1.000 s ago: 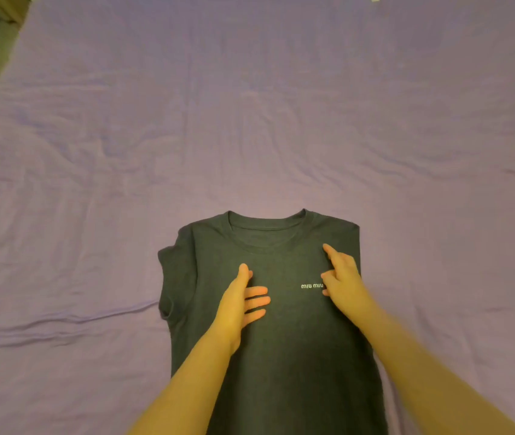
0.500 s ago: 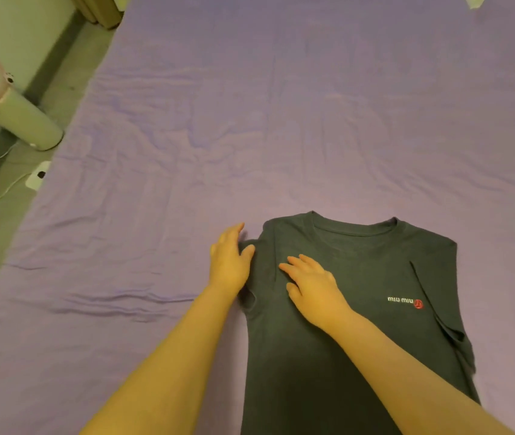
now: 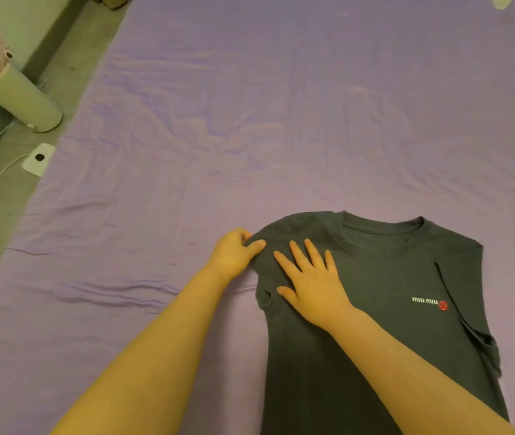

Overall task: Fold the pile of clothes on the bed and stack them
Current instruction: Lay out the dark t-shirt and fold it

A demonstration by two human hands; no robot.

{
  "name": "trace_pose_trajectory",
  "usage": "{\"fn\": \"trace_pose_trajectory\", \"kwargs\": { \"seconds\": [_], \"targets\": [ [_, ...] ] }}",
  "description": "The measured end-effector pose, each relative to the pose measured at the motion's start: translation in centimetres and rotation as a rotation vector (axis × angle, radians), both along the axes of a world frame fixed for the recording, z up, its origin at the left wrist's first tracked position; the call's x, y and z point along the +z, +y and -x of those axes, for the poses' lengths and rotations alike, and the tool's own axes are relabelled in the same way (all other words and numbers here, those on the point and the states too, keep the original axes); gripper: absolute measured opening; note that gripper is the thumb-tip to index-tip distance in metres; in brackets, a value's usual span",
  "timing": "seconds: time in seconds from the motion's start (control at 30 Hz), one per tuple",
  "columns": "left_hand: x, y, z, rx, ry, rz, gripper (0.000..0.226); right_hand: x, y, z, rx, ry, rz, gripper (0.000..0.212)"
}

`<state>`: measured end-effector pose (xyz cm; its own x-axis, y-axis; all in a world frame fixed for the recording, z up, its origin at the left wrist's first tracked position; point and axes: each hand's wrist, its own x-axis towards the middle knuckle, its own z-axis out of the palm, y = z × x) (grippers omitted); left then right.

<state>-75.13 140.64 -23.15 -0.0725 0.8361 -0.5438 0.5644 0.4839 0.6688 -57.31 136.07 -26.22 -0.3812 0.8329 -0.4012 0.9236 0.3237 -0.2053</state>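
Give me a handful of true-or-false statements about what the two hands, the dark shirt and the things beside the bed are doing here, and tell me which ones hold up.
1. The left hand pinches the shoulder edge of the dark T-shirt. True.
2. The right hand is curled into a fist above the shirt. False: it lies flat on the shirt with fingers spread.
3. The shirt lies on a purple bedsheet. True.
4. The logo on the shirt sits under the right hand. False: it shows uncovered, apart from that hand.
5. A fan stands on the floor beside the bed. True.
6. The shirt's sleeve on the logo side sticks straight out. False: it is folded in over the body.
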Motion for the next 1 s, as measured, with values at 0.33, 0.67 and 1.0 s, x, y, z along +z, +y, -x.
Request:
{"fn": "trace_pose_trajectory", "kwargs": {
  "seconds": [0.33,0.67,1.0],
  "targets": [
    [1.0,0.1,-3.7,0.28,-0.383,0.085,0.007,1.4,-2.4,-3.6,-0.298,0.322,-0.017,0.048],
    [-1.8,-0.8,-8.5,0.252,-0.449,0.139,0.05,-0.6,-10.6,-7.5,-0.146,-0.019,-0.058,0.061],
    [-0.3,-6.9,-11.1,0.134,-0.178,-0.055,0.044,1.8,-11.0,-9.4,-0.1,-0.015,0.092,0.06]
  ]
}}
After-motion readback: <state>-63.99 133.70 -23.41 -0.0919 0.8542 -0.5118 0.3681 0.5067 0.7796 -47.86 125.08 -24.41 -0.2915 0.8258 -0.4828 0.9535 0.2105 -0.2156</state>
